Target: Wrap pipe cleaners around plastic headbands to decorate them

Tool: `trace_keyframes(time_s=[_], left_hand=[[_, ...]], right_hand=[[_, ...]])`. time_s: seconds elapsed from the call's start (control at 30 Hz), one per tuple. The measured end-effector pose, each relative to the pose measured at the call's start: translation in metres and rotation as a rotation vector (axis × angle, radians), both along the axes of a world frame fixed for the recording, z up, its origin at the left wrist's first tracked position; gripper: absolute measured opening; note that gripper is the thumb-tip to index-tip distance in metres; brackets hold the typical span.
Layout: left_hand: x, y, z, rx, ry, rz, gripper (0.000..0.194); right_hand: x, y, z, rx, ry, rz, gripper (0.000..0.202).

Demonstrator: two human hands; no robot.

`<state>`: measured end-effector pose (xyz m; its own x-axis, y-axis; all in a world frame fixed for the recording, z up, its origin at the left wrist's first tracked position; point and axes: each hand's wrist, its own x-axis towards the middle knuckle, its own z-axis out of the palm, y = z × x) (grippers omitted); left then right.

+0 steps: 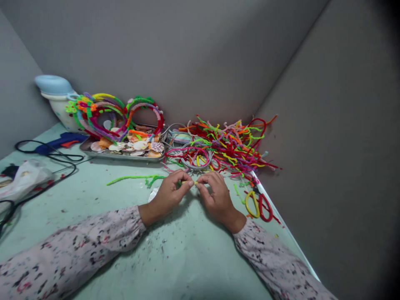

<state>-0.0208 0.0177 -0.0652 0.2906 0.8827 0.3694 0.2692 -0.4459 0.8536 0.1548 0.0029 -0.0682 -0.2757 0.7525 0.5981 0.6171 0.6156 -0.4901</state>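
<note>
My left hand [173, 189] and my right hand [215, 193] meet over the middle of the table, fingertips pinched close together. Between them is a short piece of yellow pipe cleaner [195, 183], mostly covered by my fingers; both hands grip it. Just behind and left of my left hand lies a green pipe cleaner [131, 178] on the table. Behind my right hand spreads a tangled heap of many-coloured pipe cleaners [231, 143], with grey wire loops [204, 166] at its near left side.
A metal tray [125, 157] holds shells and pipe-cleaner-wrapped headbands [161, 121]. Scissors with yellow and red handles [265, 208] lie near the right edge. At left are a white container with a blue lid [54, 85], a black cable [67, 175] and a plastic bag [26, 179].
</note>
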Motion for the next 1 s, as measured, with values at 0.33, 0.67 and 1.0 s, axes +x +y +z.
trace_keyframes(time_s=[0.33, 0.67, 1.0], left_hand=[[0.0001, -0.0012, -0.0007, 0.032, 0.026, 0.006, 0.015], [0.0002, -0.0019, -0.0003, 0.038, 0.032, -0.011, 0.017], [0.0004, -0.0005, -0.0003, 0.041, 0.044, -0.006, 0.017]], right_hand=[[0.0014, 0.0005, 0.0008, -0.047, 0.051, 0.029, 0.004], [0.0017, -0.0004, 0.0029, -0.114, 0.069, 0.044, 0.012], [0.002, -0.0002, 0.0022, -0.143, 0.06, 0.039, 0.016]])
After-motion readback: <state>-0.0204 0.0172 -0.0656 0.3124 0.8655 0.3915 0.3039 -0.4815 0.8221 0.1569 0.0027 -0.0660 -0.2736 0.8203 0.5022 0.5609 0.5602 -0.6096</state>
